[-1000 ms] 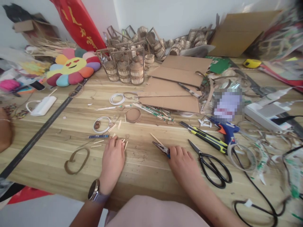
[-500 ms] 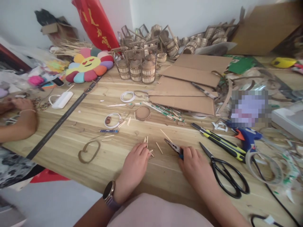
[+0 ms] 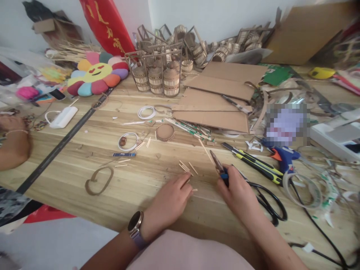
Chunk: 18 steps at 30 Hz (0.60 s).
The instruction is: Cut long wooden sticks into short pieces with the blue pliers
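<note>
My left hand (image 3: 171,200) lies palm down on the wooden table (image 3: 84,150), fingers together and pressed onto a few short wooden sticks (image 3: 187,167); a watch sits on that wrist. My right hand (image 3: 237,193) is closed round the blue handles of small pliers (image 3: 219,167), whose jaws point up and away. A longer thin stick (image 3: 205,150) lies just beyond the pliers' tip.
Black scissors (image 3: 267,200) lie right of my right hand, then yellow-black utility knives (image 3: 253,161), a blue glue gun (image 3: 282,155) and tape roll (image 3: 302,185). Cardboard sheets (image 3: 213,101) and small woven baskets (image 3: 156,77) stand further back. Another person's hand (image 3: 12,140) rests at far left.
My left hand slid to the right, dragging the short sticks towards the pliers. My right hand lifted the pliers so that they point further up and away.
</note>
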Available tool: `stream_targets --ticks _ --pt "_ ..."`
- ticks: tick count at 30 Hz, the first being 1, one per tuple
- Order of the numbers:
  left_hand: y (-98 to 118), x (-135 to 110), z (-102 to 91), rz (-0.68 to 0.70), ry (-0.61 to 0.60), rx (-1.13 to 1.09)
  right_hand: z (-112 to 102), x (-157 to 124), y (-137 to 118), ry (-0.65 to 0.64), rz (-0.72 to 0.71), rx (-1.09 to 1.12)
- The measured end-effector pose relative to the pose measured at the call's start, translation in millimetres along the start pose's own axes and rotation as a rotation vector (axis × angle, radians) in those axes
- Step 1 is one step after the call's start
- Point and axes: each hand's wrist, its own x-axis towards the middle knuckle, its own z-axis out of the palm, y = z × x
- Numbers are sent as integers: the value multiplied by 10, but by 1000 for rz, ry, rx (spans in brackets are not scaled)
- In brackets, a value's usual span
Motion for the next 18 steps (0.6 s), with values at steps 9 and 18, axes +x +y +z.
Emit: stream_targets --ticks 9,18 --pt "173 210 -132 -114 28 -79 -109 10 -211 -205 472 1110" --pt "245 350 -30 -420 -140 -875 -58 51 -344 -38 572 1502"
